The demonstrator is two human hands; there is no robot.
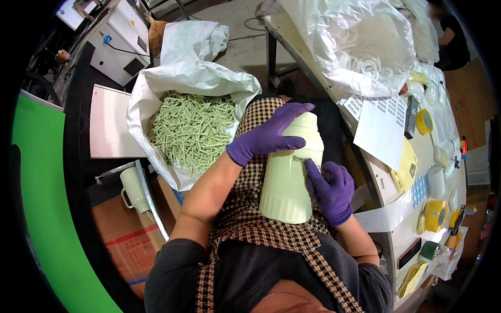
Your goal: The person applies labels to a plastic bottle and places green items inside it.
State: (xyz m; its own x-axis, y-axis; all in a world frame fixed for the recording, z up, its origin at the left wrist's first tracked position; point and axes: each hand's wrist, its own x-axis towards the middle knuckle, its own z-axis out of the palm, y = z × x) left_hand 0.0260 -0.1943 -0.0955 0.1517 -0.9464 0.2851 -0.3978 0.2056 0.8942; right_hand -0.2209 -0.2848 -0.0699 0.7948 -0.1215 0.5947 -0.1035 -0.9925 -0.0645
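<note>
Single fisheye view from my head, looking steeply down and close onto my lap, edges bending toward the rim.

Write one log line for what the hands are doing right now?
left hand: grips top of pale green jug | right hand: finger pressing jug's side | jug: on lap, upright

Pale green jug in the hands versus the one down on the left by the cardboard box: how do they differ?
The held jug lies across the lap, gripped by left hand and right hand; the floor jug is untouched. The held jug looks larger, being nearer, and shows no handle; the floor jug's handle shows. Both are pale green.
</note>
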